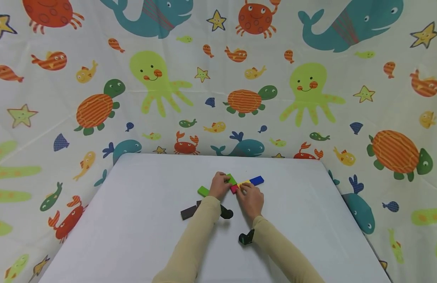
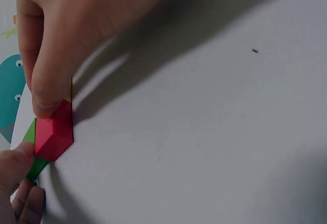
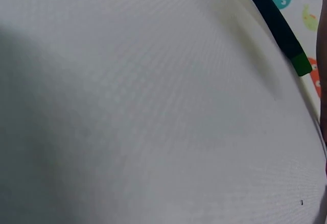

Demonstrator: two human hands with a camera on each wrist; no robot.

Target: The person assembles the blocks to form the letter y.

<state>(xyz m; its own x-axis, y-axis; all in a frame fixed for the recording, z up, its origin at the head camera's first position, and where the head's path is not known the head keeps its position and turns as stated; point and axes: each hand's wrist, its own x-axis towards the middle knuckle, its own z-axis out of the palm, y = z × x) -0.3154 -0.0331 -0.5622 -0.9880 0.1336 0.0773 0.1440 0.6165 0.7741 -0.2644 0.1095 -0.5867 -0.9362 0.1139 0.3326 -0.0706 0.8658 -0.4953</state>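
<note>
My left hand [image 1: 220, 185] is at the middle of the white table, its thumb and fingers pinching a green block [image 1: 231, 179]. In the left wrist view, the fingertips [image 2: 14, 165] meet that block's edge beside a red block [image 2: 53, 132]. My right hand [image 1: 251, 199] reaches in from the right, fingertips down on the red block where it joins a yellow block [image 1: 244, 183]. A blue block [image 1: 257, 180] lies at the yellow one's far end, so the coloured blocks form a bent line. The fingers partly cover the red and yellow blocks.
Left of my hands lie another green block [image 1: 203, 191] and a dark block [image 1: 188, 212], with a second dark one partly behind the left sleeve. A dark strip with a green end [image 3: 302, 64] shows in the right wrist view. A sea-animal curtain [image 1: 211, 78] hangs behind the table [image 1: 140, 243].
</note>
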